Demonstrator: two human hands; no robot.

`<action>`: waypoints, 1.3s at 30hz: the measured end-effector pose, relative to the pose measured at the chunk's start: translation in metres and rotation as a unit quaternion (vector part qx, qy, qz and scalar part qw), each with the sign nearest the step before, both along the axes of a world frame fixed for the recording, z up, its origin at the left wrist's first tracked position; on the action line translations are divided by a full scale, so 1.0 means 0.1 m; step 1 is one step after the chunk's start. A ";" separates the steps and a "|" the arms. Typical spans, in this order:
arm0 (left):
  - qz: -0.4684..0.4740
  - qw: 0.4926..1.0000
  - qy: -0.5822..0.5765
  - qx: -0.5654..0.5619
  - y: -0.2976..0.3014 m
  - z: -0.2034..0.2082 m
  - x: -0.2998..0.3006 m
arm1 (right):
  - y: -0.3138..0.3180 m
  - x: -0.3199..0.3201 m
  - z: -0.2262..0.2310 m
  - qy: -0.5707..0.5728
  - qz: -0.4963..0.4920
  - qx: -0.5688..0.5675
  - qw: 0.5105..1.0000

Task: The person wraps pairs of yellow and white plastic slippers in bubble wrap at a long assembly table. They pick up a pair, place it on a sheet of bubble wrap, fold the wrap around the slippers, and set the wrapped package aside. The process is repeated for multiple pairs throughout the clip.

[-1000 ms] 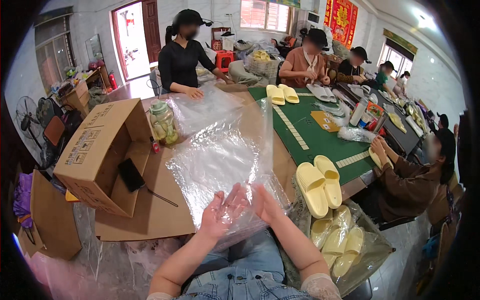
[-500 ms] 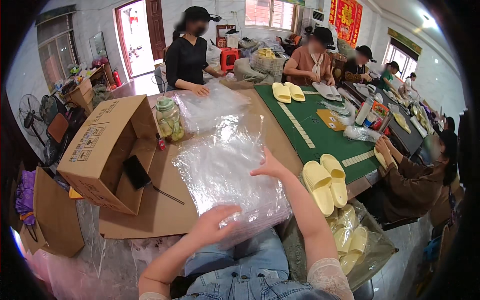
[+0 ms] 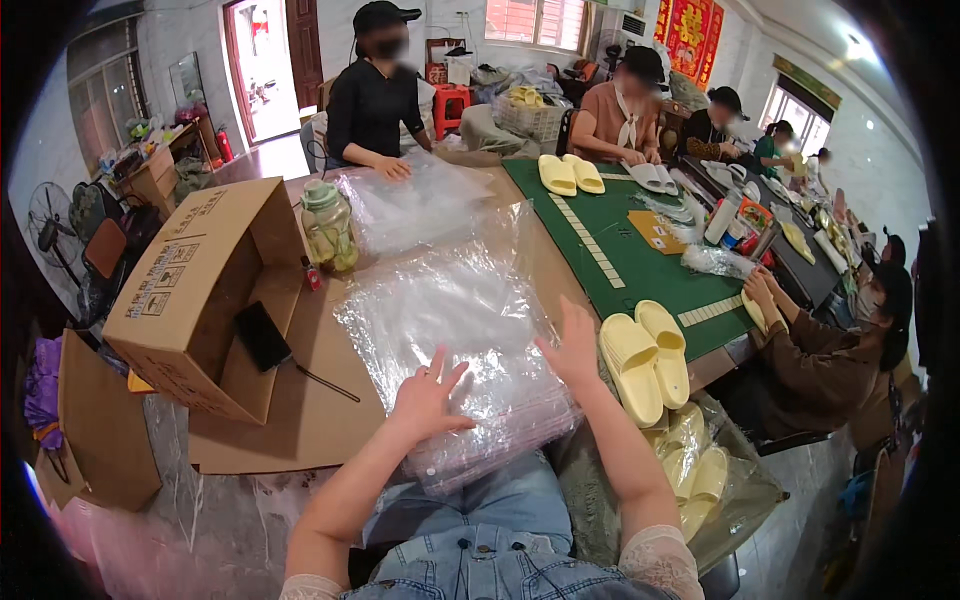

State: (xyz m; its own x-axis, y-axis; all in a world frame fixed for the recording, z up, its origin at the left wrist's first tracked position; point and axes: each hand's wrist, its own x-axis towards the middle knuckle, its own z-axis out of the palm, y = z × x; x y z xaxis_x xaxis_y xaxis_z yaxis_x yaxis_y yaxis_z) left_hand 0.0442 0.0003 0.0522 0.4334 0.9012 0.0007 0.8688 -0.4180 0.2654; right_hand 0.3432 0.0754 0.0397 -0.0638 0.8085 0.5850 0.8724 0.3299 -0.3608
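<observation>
A stack of clear plastic bags lies in front of me on the cardboard-covered table, its near edge hanging over my lap. My left hand is spread over the near left part of the stack, fingers apart. Close to the stack's right edge, my right hand is held with its fingers stretched out and nothing in them. Just right of that hand sits a pair of pale yellow slippers. More yellow slippers lie inside a clear bag lower down at my right.
An open cardboard box stands at the left, a black phone leaning in it. A glass jar and a small red bottle stand beside it. Across the table a person touches more plastic bags. A green mat covers the right side.
My left hand has moved from the near edge farther onto the stack and spread its fingers. My right hand has shifted rightward, its fingers now pointing up and away.
</observation>
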 end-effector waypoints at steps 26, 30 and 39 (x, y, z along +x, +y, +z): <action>0.070 0.989 0.022 0.128 1.08 -0.27 -0.10 | -0.41 1.80 -0.13 -0.016 -0.251 -0.091 0.964; 0.047 0.997 -0.061 0.025 1.08 -0.30 -0.26 | -0.44 1.44 0.10 0.052 -0.177 -0.036 0.982; -0.065 0.997 -0.028 0.031 0.30 0.03 0.10 | -0.75 0.25 0.76 0.108 -0.010 0.053 0.993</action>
